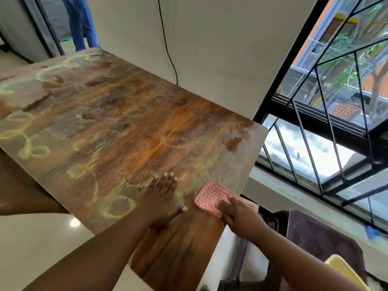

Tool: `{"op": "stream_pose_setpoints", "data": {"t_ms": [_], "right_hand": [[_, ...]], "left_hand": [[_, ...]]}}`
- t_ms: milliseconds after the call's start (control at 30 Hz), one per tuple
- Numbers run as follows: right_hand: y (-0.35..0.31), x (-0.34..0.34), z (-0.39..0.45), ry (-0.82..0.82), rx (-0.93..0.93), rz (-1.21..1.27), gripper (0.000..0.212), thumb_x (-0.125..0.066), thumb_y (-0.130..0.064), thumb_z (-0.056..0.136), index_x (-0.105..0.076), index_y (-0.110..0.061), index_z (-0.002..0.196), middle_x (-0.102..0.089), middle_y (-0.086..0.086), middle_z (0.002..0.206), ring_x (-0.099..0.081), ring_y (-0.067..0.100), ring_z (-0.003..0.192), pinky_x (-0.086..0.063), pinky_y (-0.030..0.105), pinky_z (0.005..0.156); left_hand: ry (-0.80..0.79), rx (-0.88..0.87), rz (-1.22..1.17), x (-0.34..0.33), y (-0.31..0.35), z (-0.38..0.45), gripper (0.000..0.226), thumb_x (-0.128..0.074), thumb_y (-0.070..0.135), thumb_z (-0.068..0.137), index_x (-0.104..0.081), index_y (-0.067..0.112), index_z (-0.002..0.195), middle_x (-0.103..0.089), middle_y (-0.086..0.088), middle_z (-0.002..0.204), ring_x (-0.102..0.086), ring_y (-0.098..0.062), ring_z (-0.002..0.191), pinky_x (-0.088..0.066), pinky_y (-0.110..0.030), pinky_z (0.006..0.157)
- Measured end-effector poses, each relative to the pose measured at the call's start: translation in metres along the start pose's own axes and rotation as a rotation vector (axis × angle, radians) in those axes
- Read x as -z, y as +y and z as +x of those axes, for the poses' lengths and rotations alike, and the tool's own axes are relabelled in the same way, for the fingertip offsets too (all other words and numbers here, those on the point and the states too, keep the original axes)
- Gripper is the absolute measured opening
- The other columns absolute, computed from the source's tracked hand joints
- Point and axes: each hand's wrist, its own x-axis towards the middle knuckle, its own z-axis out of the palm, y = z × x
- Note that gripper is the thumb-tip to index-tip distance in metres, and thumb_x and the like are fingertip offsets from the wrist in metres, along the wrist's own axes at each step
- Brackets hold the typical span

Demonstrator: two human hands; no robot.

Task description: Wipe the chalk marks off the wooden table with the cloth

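From the head camera, the left hand (pixel 162 198) lay flat, fingers straight, on the wooden table (pixel 130 122). Beside it, the right hand (pixel 237 215) pressed the red-checked cloth (pixel 211 196) near the table's right edge. Yellow chalk marks (pixel 119 204) looped across the wood.

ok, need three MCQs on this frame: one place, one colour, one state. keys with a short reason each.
1. Where is the cloth?
A. near the table's right edge
B. at the far left corner
C. on the floor

2. What colour is the cloth's check?
A. blue and white
B. pink and white
C. plain green

3. How is the left hand?
A. gripping the cloth
B. flat on the table
C. raised off the table

Answers:
1 A, it lies beside the right edge under the right hand.
2 B, pink-white checks show.
3 B, fingers straight, palm down on the wood.
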Motion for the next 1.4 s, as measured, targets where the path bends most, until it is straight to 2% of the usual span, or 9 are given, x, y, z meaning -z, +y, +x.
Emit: {"op": "stream_pose_setpoints", "data": {"t_ms": [133,433,667,867,1000,1133,1233,1333,1400], "right_hand": [[-0.022,-0.001,0.051,0.028,-0.129,0.014,0.042,-0.039,-0.034,0.096,-0.042,-0.036,0.138,-0.037,0.008,0.149,-0.034,0.03,0.136,-0.035,0.042,0.105],[0.043,0.001,0.014,0.066,0.395,0.13,0.029,-0.053,-0.035,0.087,-0.066,-0.032,0.113,-0.067,-0.011,0.117,-0.053,0.019,0.123,-0.049,0.042,0.096],[0.049,0.015,0.11,0.09,0.126,0.085,0.038,-0.043,-0.05,0.092,-0.055,-0.038,0.125,-0.051,0.003,0.139,-0.043,0.024,0.13,-0.038,0.038,0.102],[0.094,0.024,0.065,-0.019,0.637,0.099,0.032,-0.045,-0.051,0.093,-0.066,-0.034,0.109,-0.066,-0.011,0.12,-0.055,0.017,0.12,-0.048,0.037,0.096],[0.139,0.061,0.111,0.04,0.429,0.084,0.03,-0.053,-0.048,0.089,-0.067,-0.03,0.107,-0.066,0.002,0.116,-0.063,0.022,0.101,-0.051,0.036,0.086],[0.113,0.056,0.156,0.115,0.248,0.075,0.029,-0.051,-0.046,0.091,-0.066,-0.031,0.111,-0.061,0.006,0.122,-0.057,0.026,0.111,-0.045,0.039,0.092],[0.09,0.034,0.122,0.052,0.446,0.084,0.03,-0.05,-0.046,0.089,-0.066,-0.029,0.106,-0.065,0.009,0.118,-0.06,0.032,0.108,-0.049,0.04,0.087],[0.124,0.039,0.094,0.031,0.677,0.139,0.021,-0.056,-0.044,0.086,-0.067,-0.03,0.096,-0.07,-0.01,0.108,-0.06,0.016,0.111,-0.051,0.032,0.085],[0.158,0.053,0.106,0.08,0.587,0.134,0.02,-0.058,-0.045,0.084,-0.067,-0.029,0.093,-0.071,-0.004,0.1,-0.063,0.013,0.096,-0.053,0.031,0.079]], "left_hand": [[0.014,-0.01,-0.027,-0.008,0.008,0.005,0.101,0.016,0.09,0.067,0.035,0.021,0.138,0.041,-0.002,0.146,0.046,-0.017,0.13,0.038,-0.033,0.101],[0.037,0.047,-0.019,0.009,0.011,0.04,0.1,0.014,0.086,0.07,0.036,0.016,0.138,0.041,-0.005,0.148,0.044,-0.02,0.133,0.034,-0.035,0.106],[-0.033,0.159,-0.055,0.019,0.031,0.088,0.104,0.014,0.084,0.068,0.031,0.014,0.143,0.036,-0.007,0.152,0.036,-0.022,0.139,0.023,-0.042,0.114],[-0.024,0.191,-0.048,0.028,0.029,0.115,0.103,0.018,0.088,0.066,0.035,0.018,0.14,0.043,-0.004,0.147,0.043,-0.019,0.134,0.035,-0.034,0.105],[-0.004,0.196,0.005,0.032,0.029,0.123,0.102,0.016,0.088,0.069,0.034,0.017,0.14,0.043,-0.003,0.146,0.046,-0.018,0.131,0.038,-0.032,0.102],[-0.028,0.191,-0.019,0.029,0.039,0.131,0.104,0.018,0.088,0.067,0.035,0.018,0.141,0.043,-0.003,0.146,0.048,-0.017,0.129,0.037,-0.033,0.102],[-0.019,0.168,-0.034,0.028,0.042,0.14,0.1,0.013,0.088,0.071,0.034,0.02,0.142,0.039,-0.004,0.15,0.044,-0.017,0.133,0.032,-0.035,0.107],[-0.008,0.141,-0.033,0.032,0.043,0.15,0.097,0.008,0.088,0.075,0.038,0.021,0.138,0.042,-0.001,0.147,0.046,-0.014,0.132,0.032,-0.035,0.108],[0.007,0.142,-0.031,0.033,0.044,0.158,0.097,0.007,0.088,0.075,0.035,0.021,0.14,0.041,-0.001,0.148,0.044,-0.014,0.133,0.032,-0.035,0.108]]}}
